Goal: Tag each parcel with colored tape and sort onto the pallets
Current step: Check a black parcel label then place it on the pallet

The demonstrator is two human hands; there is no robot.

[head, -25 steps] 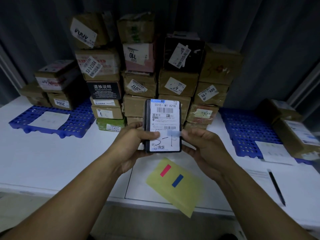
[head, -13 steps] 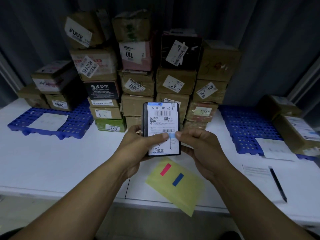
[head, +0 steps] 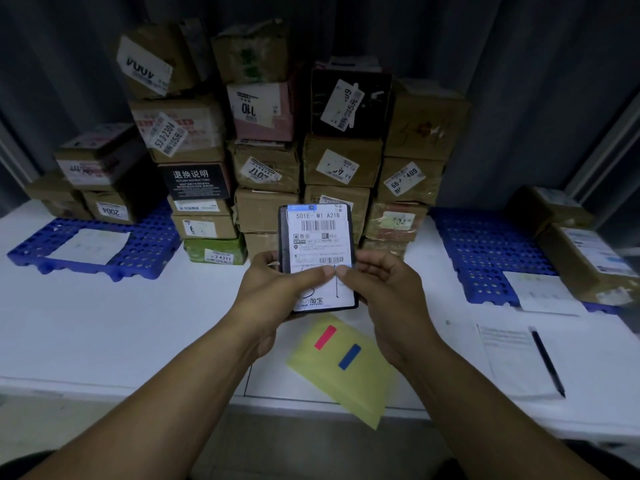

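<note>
I hold a small black parcel [head: 317, 237] with a white shipping label upright over the white table. My left hand [head: 277, 289] grips its left side, thumb pressed on the label. My right hand [head: 377, 289] grips the right side, thumb tip meeting the left thumb on a pale blue tape strip that is mostly hidden under them. Below lies a yellow sheet [head: 346, 372] carrying a red tape strip [head: 325, 337] and a blue tape strip [head: 349, 356]. A blue pallet [head: 145, 247] lies at the left, another blue pallet [head: 485, 251] at the right.
A tall stack of cardboard parcels [head: 270, 168] stands behind the held parcel. More boxes sit on the left pallet [head: 100, 174] and the right pallet [head: 581, 258]. White papers lie on both pallets. A sheet with a black pen [head: 547, 362] is at the right front.
Both thumbs have closed together on the pale tape strip on the label. The parcel sits slightly lower and closer in view.
</note>
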